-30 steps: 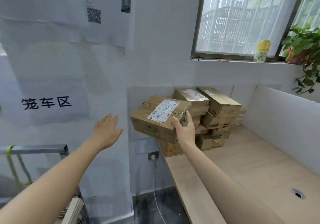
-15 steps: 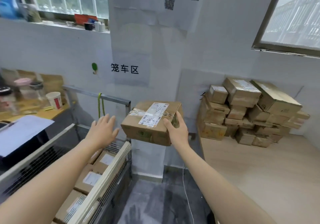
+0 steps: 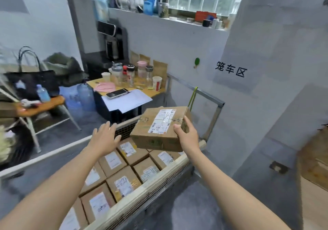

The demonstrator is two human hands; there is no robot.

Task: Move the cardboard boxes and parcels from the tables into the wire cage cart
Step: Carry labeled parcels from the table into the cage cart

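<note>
- Step in hand: carry-over. You hold one box (image 3: 159, 130) in the air above the cart's far end, tilted, label (image 3: 162, 121) facing up.
- Right hand (image 3: 187, 137): grips the box at its near right corner, with the thumb on the top face and the fingers wrapped round the side. This is a one-handed hold.
- Left hand (image 3: 104, 139): fingers spread and straight, holding nothing. It hovers above the cart, just left of the box, not touching it.
- Cart (image 3: 142, 192): a layer of packed boxes (image 3: 122, 181) covers the part of the cart floor that shows, labels up, set edge to edge. Your box hangs above this layer, apart from it.
- Judgement: the box is inside the cart's near rail, so set-down comes next, not more carrying.
- Next move calls for: bring your left hand to the box's left side, level the box, then lower it onto the layer at the cart's far end. The box hides that spot, so I cannot tell whether a free slot lies there.
- Watch: a corner grip on a tilted box may slip. Set it down flat rather than dropping it.
</note>
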